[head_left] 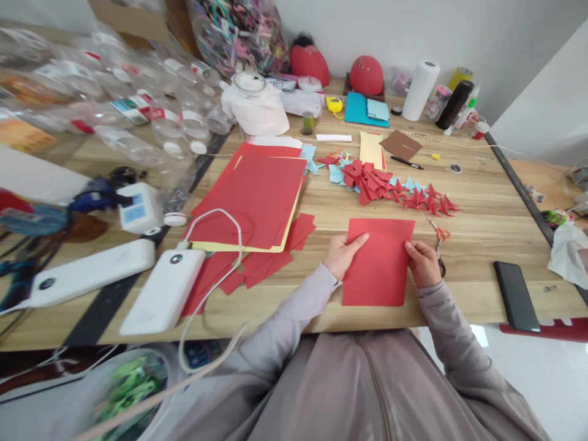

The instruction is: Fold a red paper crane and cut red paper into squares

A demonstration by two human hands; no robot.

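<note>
A flat red sheet of paper [379, 263] is held up near the table's front edge. My left hand [342, 256] grips its left side, thumb on top and the other fingers behind it. On the right edge, my right hand [422, 263] pinches the same sheet between thumb and fingers. Beside my right hand lie orange-handled scissors [441, 233], and a second pair with a dark handle [441, 266] is partly covered by that hand. Beyond the sheet sit folded red paper pieces [367, 180] and light blue ones. Left of my left hand are loose red paper strips [266, 263].
A stack of red and yellow paper [250, 199] lies left of centre, crossed by a white cable from a power bank [163, 291]. Plastic bottles [128, 113] crowd the far left. A black phone [516, 296] rests at the right. A black pen [407, 163] lies behind the folded pieces.
</note>
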